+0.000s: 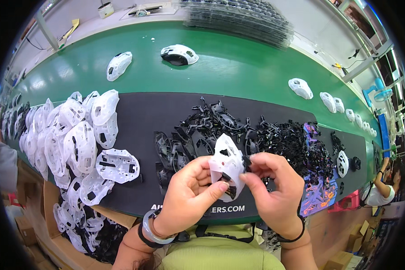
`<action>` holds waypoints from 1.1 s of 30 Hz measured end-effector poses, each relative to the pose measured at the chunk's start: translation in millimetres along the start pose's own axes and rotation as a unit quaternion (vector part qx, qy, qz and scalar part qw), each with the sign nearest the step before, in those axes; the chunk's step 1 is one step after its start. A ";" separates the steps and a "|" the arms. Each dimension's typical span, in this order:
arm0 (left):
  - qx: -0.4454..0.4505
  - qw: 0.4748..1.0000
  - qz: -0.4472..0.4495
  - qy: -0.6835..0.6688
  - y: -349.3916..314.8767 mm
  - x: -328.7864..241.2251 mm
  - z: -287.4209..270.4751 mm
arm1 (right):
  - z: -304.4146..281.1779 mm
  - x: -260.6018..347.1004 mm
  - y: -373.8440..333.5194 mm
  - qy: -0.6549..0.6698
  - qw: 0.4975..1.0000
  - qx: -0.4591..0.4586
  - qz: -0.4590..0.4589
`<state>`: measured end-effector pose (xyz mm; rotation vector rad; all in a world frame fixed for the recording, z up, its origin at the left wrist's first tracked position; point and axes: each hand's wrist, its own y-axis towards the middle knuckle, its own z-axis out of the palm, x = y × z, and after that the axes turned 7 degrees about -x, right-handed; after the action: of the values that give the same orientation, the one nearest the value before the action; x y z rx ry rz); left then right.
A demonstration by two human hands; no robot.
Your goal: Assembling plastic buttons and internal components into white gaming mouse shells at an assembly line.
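A white plastic mouse shell [223,153] is held up in front of me over the near part of the black mat. My left hand [187,195] grips its left side, with the thumb across the lower edge. Dark parts show inside the shell's lower opening. On the shell's right side, the thumb and fingers of my right hand [276,191] pinch a small black plastic piece [246,164] against the edge. My fingertips partly cover that piece, so its full shape is hidden. Behind the shell lies a heap of black plastic parts [218,114].
White shells [78,146] are piled at the left, above a cardboard box [54,216] of more parts. Small black clips [283,139] spread over the mat's right side. Several shells [180,55] sit on the green table [238,67]. Clear trays [238,22] are stacked behind. Another person [382,191] is far right.
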<state>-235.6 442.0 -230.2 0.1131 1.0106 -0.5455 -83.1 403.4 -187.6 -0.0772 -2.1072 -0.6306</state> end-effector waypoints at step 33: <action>-0.018 0.976 0.123 0.177 8.9 19.6 20.7 | -9.8 -14.8 -2.1 0.234 0.945 0.064 0.219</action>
<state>-207.3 435.3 -236.6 0.3078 1.3319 -0.2848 -67.6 399.6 -195.6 -0.2858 -1.5915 -0.2115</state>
